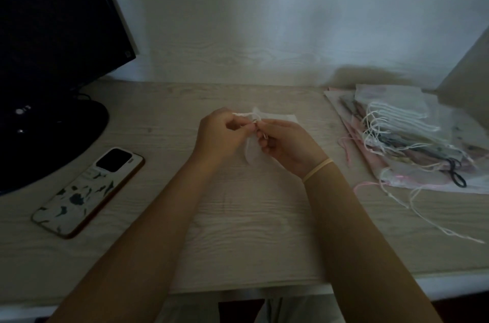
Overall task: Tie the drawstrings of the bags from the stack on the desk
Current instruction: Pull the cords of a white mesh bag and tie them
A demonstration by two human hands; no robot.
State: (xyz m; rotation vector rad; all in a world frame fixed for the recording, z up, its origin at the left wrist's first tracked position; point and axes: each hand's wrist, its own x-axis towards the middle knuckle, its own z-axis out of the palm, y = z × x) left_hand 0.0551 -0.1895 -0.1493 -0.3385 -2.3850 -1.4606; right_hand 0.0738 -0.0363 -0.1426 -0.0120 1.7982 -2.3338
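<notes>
From the camera on your head, you can see your two hands close together over the middle of the desk. Your left hand has its fingers curled, and it pinches one white drawstring that pokes out past your fingertips. Your right hand is curled too, and it pinches the string right beside your left fingers. One thin white bag is held between your hands, and part of it lies flat on the desk behind them. A see-through part of it hangs down below your fingers.

You wear one pale band on your right wrist.

One stack of bags sits on the right side of the desk, well apart from your hands. There are too many bags in it to count. White and pink strings trail out of it onto the wood. One black hair tie lies on the near edge of the stack.

One phone lies face down on the left. Its case has dark flower shapes on it. One dark monitor stands behind the phone. There is a small mark on its stand, but it is too blurry to read.
</notes>
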